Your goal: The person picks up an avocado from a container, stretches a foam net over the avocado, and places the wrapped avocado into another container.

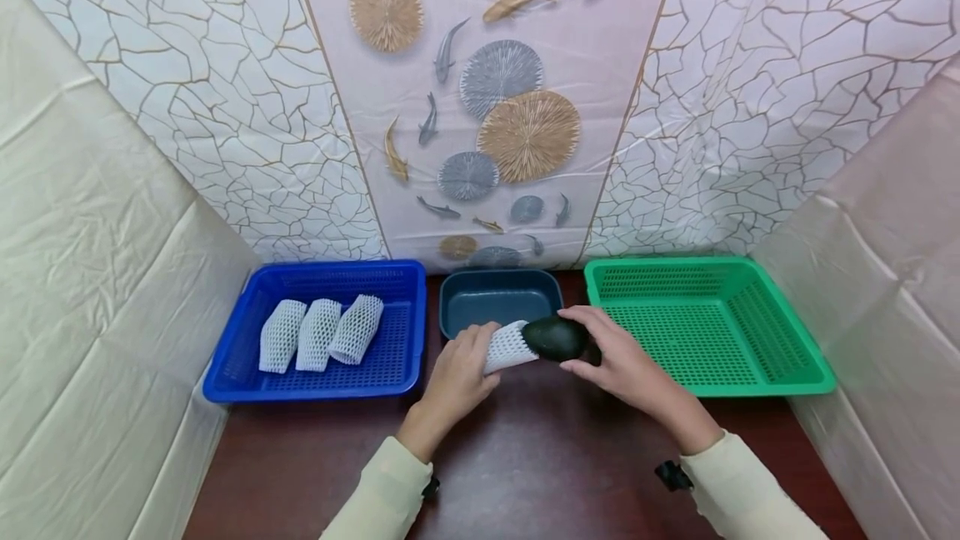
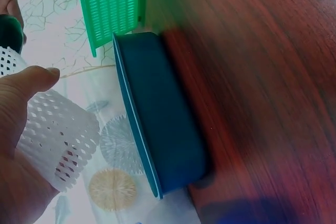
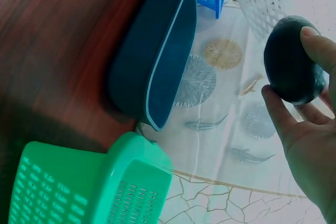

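Note:
My right hand (image 1: 611,357) grips a dark green, smooth oval fruit that looks like an avocado (image 1: 557,338), fingers above it and thumb below. A white foam net sleeve (image 1: 510,347) is in my left hand (image 1: 462,369), its right end meeting the fruit's left tip. In the left wrist view the thumb lies across the sleeve (image 2: 60,129), whose near end is open and shows its hollow inside. The right wrist view shows the fruit (image 3: 294,60) almost wholly outside the sleeve (image 3: 260,3); how far the tip sits inside is hard to tell.
A blue basket (image 1: 315,394) at the left holds 3 white foam net sleeves (image 1: 318,336). Behind my hands stands a small dark teal tray (image 1: 498,275). To the right is a green basket (image 1: 795,386). Fabric-covered walls close off the back and both sides of the brown table (image 1: 525,457).

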Tool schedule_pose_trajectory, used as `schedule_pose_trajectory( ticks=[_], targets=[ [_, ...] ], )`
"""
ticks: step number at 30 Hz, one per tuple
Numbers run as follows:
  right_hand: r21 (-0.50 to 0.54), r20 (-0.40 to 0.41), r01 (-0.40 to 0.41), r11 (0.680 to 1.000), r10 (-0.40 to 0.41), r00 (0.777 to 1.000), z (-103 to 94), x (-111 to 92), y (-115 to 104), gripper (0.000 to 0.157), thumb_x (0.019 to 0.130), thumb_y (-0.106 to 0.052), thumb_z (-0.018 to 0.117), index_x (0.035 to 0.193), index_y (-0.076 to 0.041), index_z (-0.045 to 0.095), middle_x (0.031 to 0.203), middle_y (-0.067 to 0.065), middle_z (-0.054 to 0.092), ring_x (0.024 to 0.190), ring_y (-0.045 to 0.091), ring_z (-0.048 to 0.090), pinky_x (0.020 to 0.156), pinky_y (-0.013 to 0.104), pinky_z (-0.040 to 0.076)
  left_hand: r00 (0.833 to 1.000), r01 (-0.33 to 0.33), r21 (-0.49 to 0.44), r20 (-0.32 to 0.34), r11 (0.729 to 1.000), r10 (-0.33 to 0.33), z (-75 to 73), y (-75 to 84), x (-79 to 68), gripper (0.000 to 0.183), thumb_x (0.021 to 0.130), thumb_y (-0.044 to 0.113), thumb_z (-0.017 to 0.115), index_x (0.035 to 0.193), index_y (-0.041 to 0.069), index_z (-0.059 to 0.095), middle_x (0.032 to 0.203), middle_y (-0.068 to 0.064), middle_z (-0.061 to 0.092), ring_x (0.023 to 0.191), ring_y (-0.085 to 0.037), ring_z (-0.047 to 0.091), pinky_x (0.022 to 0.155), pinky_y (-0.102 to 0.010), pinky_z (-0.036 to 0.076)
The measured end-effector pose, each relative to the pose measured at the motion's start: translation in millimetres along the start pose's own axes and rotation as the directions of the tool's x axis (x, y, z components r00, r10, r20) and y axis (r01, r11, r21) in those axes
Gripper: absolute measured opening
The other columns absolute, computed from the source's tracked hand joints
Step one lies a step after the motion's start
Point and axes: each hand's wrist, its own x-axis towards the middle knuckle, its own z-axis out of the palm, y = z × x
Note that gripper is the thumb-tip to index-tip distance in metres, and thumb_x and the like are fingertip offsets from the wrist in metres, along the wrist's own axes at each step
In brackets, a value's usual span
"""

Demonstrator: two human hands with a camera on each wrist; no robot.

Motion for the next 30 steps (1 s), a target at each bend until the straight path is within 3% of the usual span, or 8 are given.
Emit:
schedule_pose_trajectory(
  ticks=[6,14,20,30],
  targets=[
    [-0.010,0.056,0.022,1.000,-0.021,0.998,4.4,0.9,-2.0,0.070,0.086,-0.020,0.085,0.147,-0.015,0.051,0.148,0.008,0.053,0.131,0.028,0.057,0.099,0.048,0.055,0.999,-0.023,0.007,0.042,1.000,0.023,3.2,6.2,-1.5,0.069,0.081,0.022,0.088,0.139,0.014,0.051,0.120,-0.006,0.067,0.103,-0.022,0.065,0.090,-0.041,0.056],
    [-0.021,0.076,0.046,0.999,-0.044,0.996,12.3,0.9,-2.8,0.068,0.086,-0.025,0.085,0.145,-0.015,0.054,0.143,0.008,0.055,0.126,0.024,0.059,0.097,0.045,0.056,0.997,-0.083,0.017,0.006,0.996,0.083,6.8,11.5,-3.1,0.066,0.079,0.017,0.085,0.137,0.011,0.053,0.116,-0.006,0.067,0.099,-0.022,0.066,0.089,-0.040,0.056],
    [-0.008,0.062,0.042,0.999,-0.042,0.997,19.0,0.2,-2.8,0.068,0.085,-0.025,0.086,0.144,-0.015,0.054,0.141,0.006,0.057,0.123,0.022,0.060,0.095,0.042,0.057,0.997,-0.080,-0.010,-0.007,0.997,0.080,8.4,14.6,-4.8,0.064,0.081,0.021,0.085,0.136,0.010,0.054,0.117,-0.007,0.067,0.100,-0.022,0.066,0.091,-0.040,0.057],
    [0.148,0.073,0.043,0.988,-0.054,0.996,20.9,-0.7,-2.1,0.058,0.088,-0.017,0.083,0.141,-0.020,0.059,0.138,0.002,0.058,0.121,0.019,0.061,0.092,0.031,0.059,0.997,-0.046,-0.056,0.055,0.997,0.050,12.2,21.0,-8.0,0.063,0.087,0.032,0.084,0.137,0.010,0.054,0.120,-0.005,0.066,0.103,-0.018,0.064,0.097,-0.037,0.056]
  ],
)
